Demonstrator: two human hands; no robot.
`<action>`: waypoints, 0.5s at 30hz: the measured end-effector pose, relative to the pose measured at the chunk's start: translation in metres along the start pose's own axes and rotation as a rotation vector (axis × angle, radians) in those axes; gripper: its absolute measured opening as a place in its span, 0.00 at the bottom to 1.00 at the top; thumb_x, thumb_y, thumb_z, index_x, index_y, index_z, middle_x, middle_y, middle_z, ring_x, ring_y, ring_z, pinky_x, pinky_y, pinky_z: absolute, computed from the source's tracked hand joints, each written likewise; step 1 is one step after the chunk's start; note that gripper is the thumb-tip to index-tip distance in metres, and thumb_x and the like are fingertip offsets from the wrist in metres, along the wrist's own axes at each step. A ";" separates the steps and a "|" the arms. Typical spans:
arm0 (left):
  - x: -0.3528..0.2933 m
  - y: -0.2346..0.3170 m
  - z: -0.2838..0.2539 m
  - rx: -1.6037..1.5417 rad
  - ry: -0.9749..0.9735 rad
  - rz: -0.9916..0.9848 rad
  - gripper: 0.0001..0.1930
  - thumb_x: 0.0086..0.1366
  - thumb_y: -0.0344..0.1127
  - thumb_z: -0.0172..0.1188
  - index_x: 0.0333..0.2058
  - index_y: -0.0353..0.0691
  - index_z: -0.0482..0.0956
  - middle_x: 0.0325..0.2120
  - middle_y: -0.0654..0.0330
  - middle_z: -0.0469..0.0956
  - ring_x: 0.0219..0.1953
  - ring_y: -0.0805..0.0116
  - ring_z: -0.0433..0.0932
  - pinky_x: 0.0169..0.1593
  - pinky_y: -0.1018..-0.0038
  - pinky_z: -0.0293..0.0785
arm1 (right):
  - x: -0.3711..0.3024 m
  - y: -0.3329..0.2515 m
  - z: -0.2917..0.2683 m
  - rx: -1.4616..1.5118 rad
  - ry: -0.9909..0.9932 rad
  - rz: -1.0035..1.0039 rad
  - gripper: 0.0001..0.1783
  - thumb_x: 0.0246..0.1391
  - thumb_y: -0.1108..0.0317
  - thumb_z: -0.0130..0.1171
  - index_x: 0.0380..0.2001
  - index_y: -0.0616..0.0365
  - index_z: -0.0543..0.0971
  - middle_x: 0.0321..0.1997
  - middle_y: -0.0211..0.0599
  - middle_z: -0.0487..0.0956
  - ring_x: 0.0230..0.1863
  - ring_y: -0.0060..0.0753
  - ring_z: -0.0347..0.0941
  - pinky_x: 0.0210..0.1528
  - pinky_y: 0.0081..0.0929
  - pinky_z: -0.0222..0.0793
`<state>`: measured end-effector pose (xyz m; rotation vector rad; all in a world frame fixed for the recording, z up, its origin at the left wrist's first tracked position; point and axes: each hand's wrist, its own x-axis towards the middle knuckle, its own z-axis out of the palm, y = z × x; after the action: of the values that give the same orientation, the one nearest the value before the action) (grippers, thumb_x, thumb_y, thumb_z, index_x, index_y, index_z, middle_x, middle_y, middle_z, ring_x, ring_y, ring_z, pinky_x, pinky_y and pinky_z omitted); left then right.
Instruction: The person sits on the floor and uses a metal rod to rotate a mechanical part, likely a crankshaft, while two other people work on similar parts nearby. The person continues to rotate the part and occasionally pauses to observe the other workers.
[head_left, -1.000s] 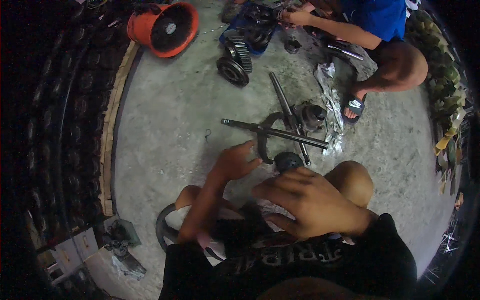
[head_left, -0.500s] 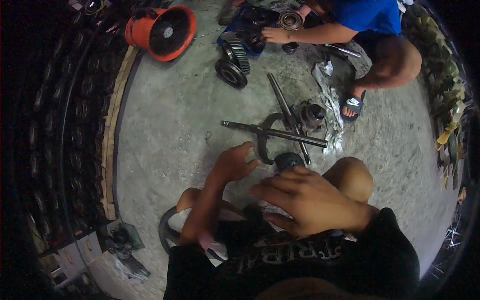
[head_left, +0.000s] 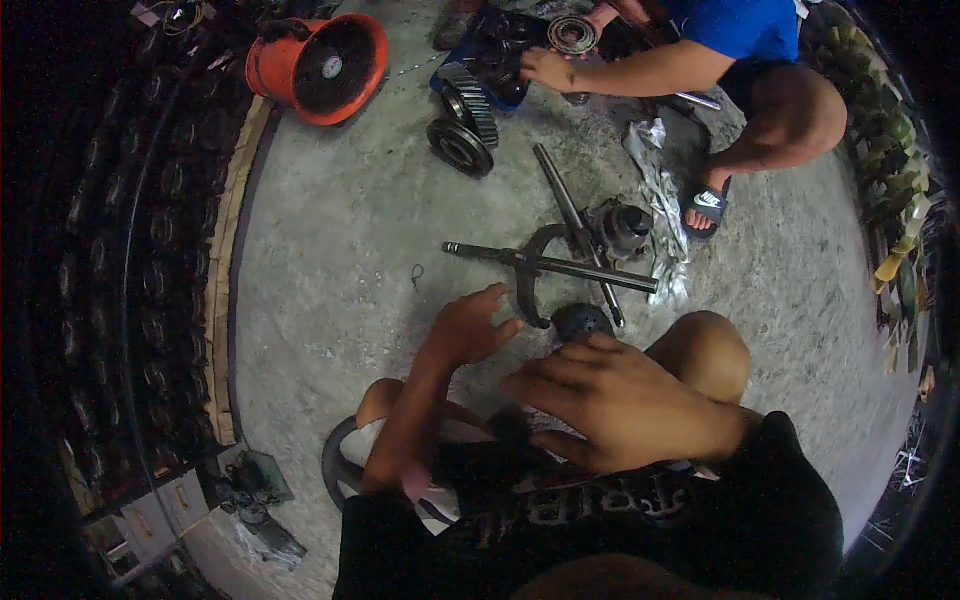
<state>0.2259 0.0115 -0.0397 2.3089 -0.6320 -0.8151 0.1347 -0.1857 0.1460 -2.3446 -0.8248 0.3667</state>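
Observation:
My left hand (head_left: 468,328) hovers over the floor with thumb and fingers apart, nothing between them. Just right of its fingertips lies a dark curved shift fork (head_left: 530,295) on a metal rod (head_left: 590,270). My right hand (head_left: 630,405) is held palm down in front of my body, fingers loosely stretched, with nothing visible in it. Beyond its fingers is my dark perforated shoe (head_left: 580,322). A second rod (head_left: 560,195) crosses the first. Beside the crossing stands a dark, round stepped metal part (head_left: 622,228).
A co-worker's hand (head_left: 548,70) reaches to a blue tray (head_left: 515,98) of dark parts; the other is at a ring bearing (head_left: 573,36). Nearby lie gears (head_left: 472,105) and a round bearing-like part (head_left: 460,150). An orange drum fan (head_left: 318,70) stands far left, crumpled silvery sheet (head_left: 660,220) right.
The co-worker's bearing has shifted slightly left and up, and their forearm a little lower. My hands have hardly moved; the floor parts lie as before.

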 end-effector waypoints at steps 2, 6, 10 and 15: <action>-0.001 0.003 -0.002 0.006 0.008 0.026 0.34 0.60 0.53 0.64 0.59 0.40 0.69 0.47 0.43 0.79 0.52 0.43 0.77 0.55 0.55 0.73 | -0.001 0.000 0.002 -0.005 -0.001 0.001 0.29 0.49 0.58 0.65 0.54 0.57 0.74 0.48 0.41 0.77 0.49 0.44 0.73 0.52 0.38 0.67; 0.001 0.000 0.000 -0.013 0.012 0.067 0.33 0.60 0.52 0.64 0.59 0.41 0.69 0.45 0.42 0.80 0.50 0.42 0.77 0.54 0.54 0.73 | -0.001 -0.002 0.001 -0.015 -0.025 0.024 0.29 0.49 0.58 0.65 0.54 0.56 0.74 0.48 0.40 0.77 0.49 0.44 0.73 0.52 0.38 0.67; 0.001 0.002 -0.001 0.013 0.004 0.061 0.33 0.60 0.51 0.65 0.59 0.39 0.69 0.44 0.42 0.80 0.49 0.42 0.78 0.52 0.54 0.74 | 0.000 -0.003 0.002 -0.031 -0.024 0.027 0.29 0.49 0.58 0.65 0.54 0.55 0.74 0.47 0.39 0.77 0.48 0.43 0.73 0.52 0.38 0.67; 0.004 0.004 -0.002 0.043 -0.025 0.052 0.33 0.60 0.49 0.66 0.59 0.37 0.69 0.44 0.44 0.81 0.50 0.44 0.79 0.53 0.57 0.74 | 0.000 -0.002 0.003 -0.050 -0.028 0.026 0.29 0.49 0.58 0.65 0.54 0.55 0.74 0.46 0.38 0.77 0.47 0.42 0.74 0.51 0.38 0.67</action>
<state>0.2291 0.0070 -0.0373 2.3142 -0.7241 -0.8148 0.1327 -0.1829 0.1444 -2.4031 -0.8264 0.3950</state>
